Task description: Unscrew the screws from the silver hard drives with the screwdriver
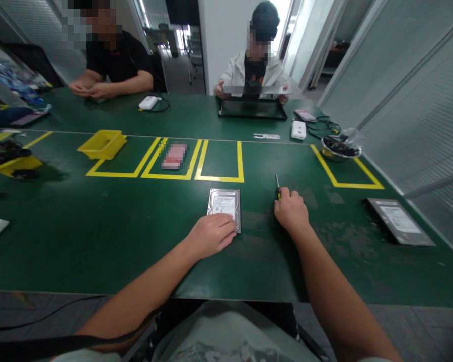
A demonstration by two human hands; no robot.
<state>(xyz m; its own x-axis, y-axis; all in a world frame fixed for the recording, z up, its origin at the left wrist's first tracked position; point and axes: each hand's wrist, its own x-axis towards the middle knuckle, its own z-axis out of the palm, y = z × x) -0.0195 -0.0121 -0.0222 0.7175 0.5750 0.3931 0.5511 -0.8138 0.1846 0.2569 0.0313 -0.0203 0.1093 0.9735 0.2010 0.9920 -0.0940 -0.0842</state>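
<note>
A silver hard drive (222,202) with a white label lies flat on the green table in front of me. My left hand (214,235) is closed over its near end, fingers curled together across the lower part and covering some of the label. To the right of the drive, my right hand (292,209) grips a screwdriver (277,185); the thin metal shaft points away from me, and most of the black and yellow handle is hidden in my fist. The screwdriver's tip is apart from the drive.
Yellow tape outlines (219,179) mark the table, with a yellow bin (102,144) at left. A metal bowl (340,149) of dark parts and a larger labelled metal unit (400,221) stand right. Across sit two people, one holding a panel above a black frame (252,108).
</note>
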